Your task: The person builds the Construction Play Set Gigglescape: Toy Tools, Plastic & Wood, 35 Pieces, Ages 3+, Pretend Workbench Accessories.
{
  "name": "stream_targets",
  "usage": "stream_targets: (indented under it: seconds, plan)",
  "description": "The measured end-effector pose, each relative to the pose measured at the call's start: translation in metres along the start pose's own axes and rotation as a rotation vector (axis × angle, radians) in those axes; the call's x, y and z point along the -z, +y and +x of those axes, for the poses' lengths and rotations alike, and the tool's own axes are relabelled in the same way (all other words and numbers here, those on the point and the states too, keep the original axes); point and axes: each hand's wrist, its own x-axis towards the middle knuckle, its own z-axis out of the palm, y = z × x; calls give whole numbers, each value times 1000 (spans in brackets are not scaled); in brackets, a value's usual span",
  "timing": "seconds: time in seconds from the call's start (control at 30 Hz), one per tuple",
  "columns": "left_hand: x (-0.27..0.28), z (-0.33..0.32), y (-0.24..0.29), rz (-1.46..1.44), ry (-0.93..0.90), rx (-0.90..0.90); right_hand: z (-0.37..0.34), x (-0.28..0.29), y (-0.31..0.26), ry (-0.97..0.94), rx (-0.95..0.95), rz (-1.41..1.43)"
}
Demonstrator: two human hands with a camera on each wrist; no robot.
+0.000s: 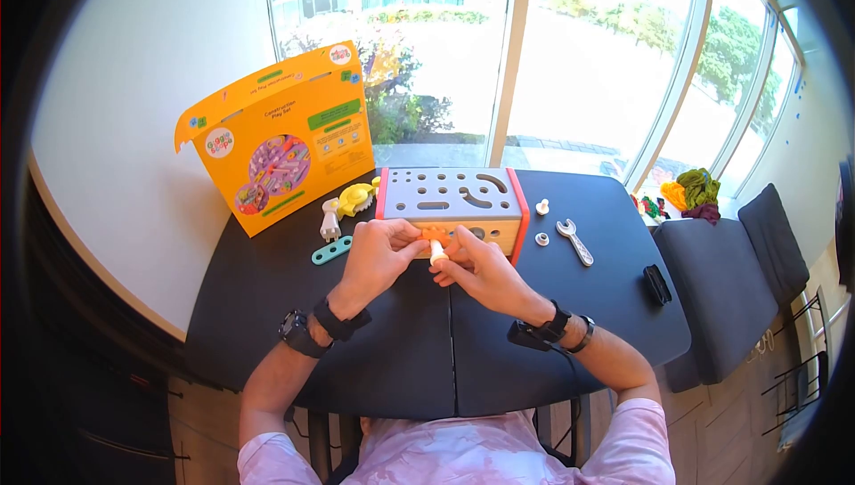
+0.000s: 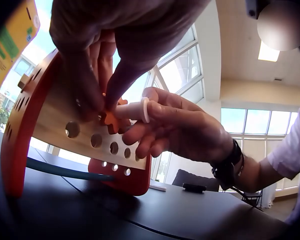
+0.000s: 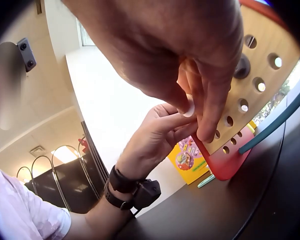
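Note:
An orange toothed piece (image 2: 110,121) stands against the wooden front panel (image 2: 55,117) of the toy workbench, pinched by the fingers of the left hand (image 1: 378,258). The right hand (image 1: 490,278) holds a white peg (image 1: 437,252) by its wide round head; in the left wrist view the peg's shaft (image 2: 130,111) points at the orange piece, its tip hidden behind the left fingers. In the right wrist view the right hand (image 3: 175,45) covers most of the peg, and only the rim of its head (image 3: 189,107) shows.
Behind the left hand lie a teal strip (image 1: 332,251), a white tool (image 1: 330,220) and a yellow saw (image 1: 355,199), near an upright yellow box (image 1: 294,129). Right of the workbench are a peg (image 1: 542,207), a nut (image 1: 542,239), a wrench (image 1: 575,243) and a black case (image 1: 657,285).

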Motion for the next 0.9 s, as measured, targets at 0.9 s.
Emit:
stream_targets:
  seconds: [0.9]
  plan:
    - [35,7,4,648,-98,-444,20,17,5,268,325,-950]
